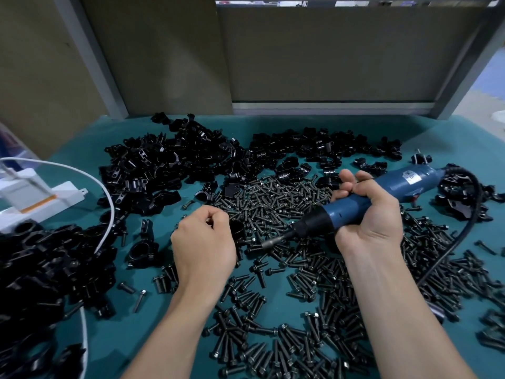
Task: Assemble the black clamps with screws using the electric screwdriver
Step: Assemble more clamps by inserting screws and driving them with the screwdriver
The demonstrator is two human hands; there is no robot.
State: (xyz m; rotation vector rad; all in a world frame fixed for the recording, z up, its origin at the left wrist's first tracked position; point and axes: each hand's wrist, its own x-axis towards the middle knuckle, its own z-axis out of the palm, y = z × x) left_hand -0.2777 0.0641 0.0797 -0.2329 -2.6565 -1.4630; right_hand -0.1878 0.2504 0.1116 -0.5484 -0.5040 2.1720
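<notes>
Left hand [203, 242]: curled round a black clamp [237, 227]
Right hand [367, 214]: grips blue screwdriver [410, 181], bit toward clamp
Screws [273, 198]: dark, strewn on teal surface [240, 123]

Right hand [366, 214] around the electric screwdriver [404, 180], left hand [203, 242] on a black clamp [237, 228], amid screws [273, 198].

The left hand [203, 242] curls over a clamp [237, 228], so most of it is hidden and only 1 round end pokes out. The electric screwdriver [352, 205] has its middle covered by the right hand [369, 217], and its bit tip gets lost among the screws [273, 195]. Its label [410, 177] is too small to read. The bottom-left pile of clamps [41, 274] is blurry and cut off, and so is the white box [32, 195] at the left edge.
</notes>
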